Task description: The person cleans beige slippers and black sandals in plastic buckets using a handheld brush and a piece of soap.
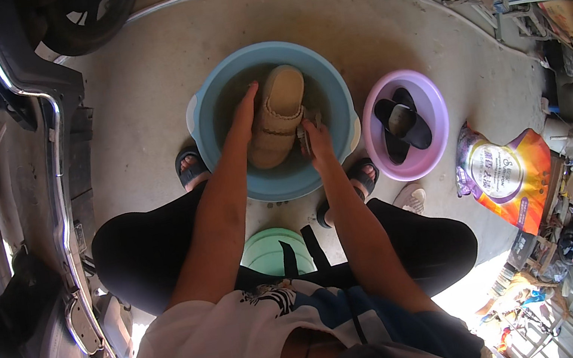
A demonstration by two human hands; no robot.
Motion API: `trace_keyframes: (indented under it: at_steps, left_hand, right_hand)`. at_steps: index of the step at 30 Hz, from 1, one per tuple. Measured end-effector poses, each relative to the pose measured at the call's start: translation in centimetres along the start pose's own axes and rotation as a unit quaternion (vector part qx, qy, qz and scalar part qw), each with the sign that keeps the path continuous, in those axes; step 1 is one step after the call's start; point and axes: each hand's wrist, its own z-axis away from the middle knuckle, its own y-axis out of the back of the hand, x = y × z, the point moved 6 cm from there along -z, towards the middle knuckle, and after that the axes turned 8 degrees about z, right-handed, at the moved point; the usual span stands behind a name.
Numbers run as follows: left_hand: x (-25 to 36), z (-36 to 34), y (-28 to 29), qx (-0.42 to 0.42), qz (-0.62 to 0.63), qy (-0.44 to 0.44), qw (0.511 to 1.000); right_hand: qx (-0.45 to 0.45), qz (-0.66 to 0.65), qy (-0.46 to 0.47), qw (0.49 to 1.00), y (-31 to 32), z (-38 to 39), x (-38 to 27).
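A tan clog-style slipper [271, 140] is tilted over the murky water in a blue basin [208, 71], its upper side facing me. Along the slipper's left edge, my left hand [245, 110] grips it, the thumb side near the top; some of the fingers are hidden behind it. My right hand [318, 139] is closed around a scrub brush [303, 134] at the slipper's right side. The brush's bristles look close against the slipper, though exact contact is hard to make out.
To the right, a pink basin [371, 131] holds black slippers [410, 126]. A pale shoe [411, 197] and a colourful bag [502, 177] lie nearby. A green bucket [267, 246] stands between my legs. A scooter [53, 142] borders the left; clutter [508, 5] lines the right.
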Motion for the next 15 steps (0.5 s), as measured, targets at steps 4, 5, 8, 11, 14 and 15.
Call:
trace_keyframes:
  at_steps: [4, 5, 8, 11, 14, 15]
  left_hand:
    - [2.3, 0.4, -1.7, -0.052, -0.165, -0.032, 0.984]
    - [1.6, -0.8, -0.6, -0.027, -0.206, -0.042, 0.977]
    - [-0.1, -1.6, 0.1, -0.116, -0.245, 0.015, 0.962]
    - [-0.6, 1.1, -0.4, -0.076, -0.301, 0.019, 0.951]
    - [1.1, 4.4, -3.0, -0.036, -0.314, 0.034, 0.948]
    - [0.7, 3.9, -2.0, -0.035, -0.361, 0.014, 0.932]
  right_hand:
    - [0.092, 0.128, 0.071, 0.985, -1.0, 3.3, -4.6]
    - [0.113, 0.178, 0.083, 0.974, -1.1, 3.5, -5.2]
    - [0.264, 0.269, 0.265, 0.888, 0.4, 3.6, -7.2]
    - [0.223, 0.319, 0.335, 0.858, -1.5, 6.9, -10.8]
    - [0.155, 0.434, 0.304, 0.834, -2.8, 6.5, -10.9]
    - [0.176, 0.461, 0.265, 0.828, -2.7, 6.1, -10.9]
